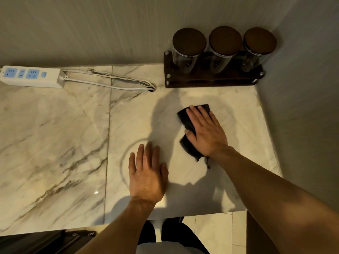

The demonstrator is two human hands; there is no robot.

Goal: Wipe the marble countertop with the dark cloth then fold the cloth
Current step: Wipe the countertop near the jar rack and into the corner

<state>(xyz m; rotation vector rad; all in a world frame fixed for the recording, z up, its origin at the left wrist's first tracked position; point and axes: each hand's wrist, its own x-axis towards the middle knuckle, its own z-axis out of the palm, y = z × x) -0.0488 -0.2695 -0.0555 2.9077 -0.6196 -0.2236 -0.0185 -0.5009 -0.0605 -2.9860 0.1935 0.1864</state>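
A dark cloth (185, 119) lies bunched on the marble countertop (55, 134), right of centre. My right hand (206, 132) presses flat on top of it, fingers spread, and covers its middle; cloth shows beyond the fingertips and below the thumb, with a frayed end near the wrist. My left hand (147, 174) rests palm down on the bare marble, to the left of the cloth and nearer to me, holding nothing.
A dark wooden rack (212, 81) with three lidded glass jars stands at the back right against the wall. A white power strip (31, 76) and its cable (117, 83) lie at the back left. A wall bounds the counter's right side; its front edge is near my body.
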